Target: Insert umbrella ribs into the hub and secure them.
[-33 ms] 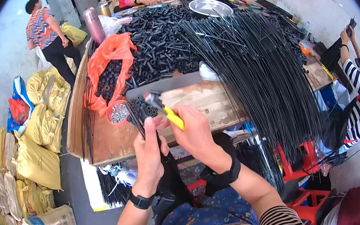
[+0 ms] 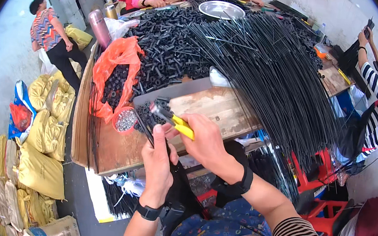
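Observation:
Yellow-handled pliers (image 2: 182, 125) are gripped in my right hand (image 2: 207, 141), their metal head pointing left over the table's front part. My left hand (image 2: 157, 168) is closed, thumb up, round thin black rods (image 2: 143, 125) that stick out toward the far left. The pliers' head is just above and beyond my left thumb; I cannot tell if it touches the rods. Beside the rods sit a red-rimmed tub of small silvery pieces (image 2: 125, 120) and a cluster of small black ring-shaped parts (image 2: 152, 106).
A heap of black tubular parts (image 2: 169, 49) and a large bundle of long black rods (image 2: 270, 71) cover much of the wooden table (image 2: 214, 104). An orange plastic bag (image 2: 108, 61) and a grey strip (image 2: 173, 90) lie nearby. Other people sit around; yellow sacks (image 2: 41, 168) are stacked left.
The pliers' head has dipped slightly, and their yellow handles now show apart. My left hand barely moves. The standing person at the left has shifted a little to the right.

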Demonstrator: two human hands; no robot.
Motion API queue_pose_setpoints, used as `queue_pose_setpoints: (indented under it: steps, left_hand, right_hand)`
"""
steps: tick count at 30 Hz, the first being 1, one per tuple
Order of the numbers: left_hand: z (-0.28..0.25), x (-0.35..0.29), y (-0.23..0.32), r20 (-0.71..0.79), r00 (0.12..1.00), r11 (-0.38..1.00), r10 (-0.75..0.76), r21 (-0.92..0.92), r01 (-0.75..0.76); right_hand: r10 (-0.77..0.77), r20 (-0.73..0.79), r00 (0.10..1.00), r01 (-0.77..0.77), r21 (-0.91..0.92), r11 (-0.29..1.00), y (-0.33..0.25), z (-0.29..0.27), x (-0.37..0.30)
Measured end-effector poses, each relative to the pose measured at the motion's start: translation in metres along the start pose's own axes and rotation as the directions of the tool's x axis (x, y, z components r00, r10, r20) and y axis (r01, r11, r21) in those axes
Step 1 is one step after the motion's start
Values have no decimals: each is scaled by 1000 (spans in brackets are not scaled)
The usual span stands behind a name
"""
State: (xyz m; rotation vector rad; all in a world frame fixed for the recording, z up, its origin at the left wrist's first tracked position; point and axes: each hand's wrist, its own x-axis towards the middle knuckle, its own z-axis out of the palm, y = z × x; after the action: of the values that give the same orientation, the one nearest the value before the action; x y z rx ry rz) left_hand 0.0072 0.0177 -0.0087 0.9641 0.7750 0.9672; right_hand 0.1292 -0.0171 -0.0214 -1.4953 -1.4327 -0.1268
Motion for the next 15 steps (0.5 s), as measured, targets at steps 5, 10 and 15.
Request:
queue_pose_setpoints:
  steps: [5, 10, 15]
  left_hand:
    - [1, 2, -3, -5, 1000, 1000, -12, 10, 12]
    - [7, 7, 2, 103, 994, 999, -27, 21, 25]
    - [4, 13, -1, 162, 986, 999, -36, -15, 39]
  right_hand:
    - [-24, 77, 997, 22, 26, 999, 11, -14, 2]
    - [96, 292, 952, -155, 184, 971, 11, -35, 20]
    - [271, 332, 903, -400, 422, 814, -4, -30, 12]
